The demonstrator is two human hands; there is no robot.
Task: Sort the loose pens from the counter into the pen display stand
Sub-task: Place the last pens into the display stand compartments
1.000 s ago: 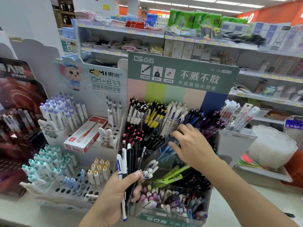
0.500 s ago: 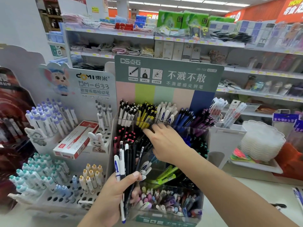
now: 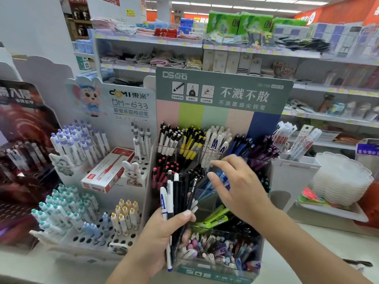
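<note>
Currently a bundle of loose pens (image 3: 178, 199) is clamped upright in the left hand (image 3: 162, 238), thumb curled across the front of the barrels and fingers wrapped behind; mostly black pens are seen, plus a white one with blue print at the left edge and a white-tipped one. The bundle is held just in front of the pen display stand (image 3: 213, 201), low on its left side. The right hand (image 3: 239, 187) is held over the middle tier of the stand, fingers loosely spread and bent, index finger stretched toward the white pens with blue lettering (image 3: 217, 143) in the back row. Blue pens (image 3: 222, 175) are seen right under the thumb and fingers, but whether one is pinched cannot be told; contact is unclear. The stand's back row is filled, left to right, with black-and-white, yellow, white, dark blue and purple pens; green pens (image 3: 217, 219) are lying in a lower compartment, and mixed pastel pens (image 3: 221, 251) are packed in the clear front bin. The stand is set on a pale worktop (image 3: 307, 253). Just beside it on the left, a white cartoon-mouse stand (image 3: 102, 165) is seen with purple-capped, teal-capped and yellow-capped pens, and a red and white box (image 3: 106, 171) is resting on it. A stack of white trays (image 3: 342, 179) is seen to the right, store shelves (image 3: 225, 48) behind.
</note>
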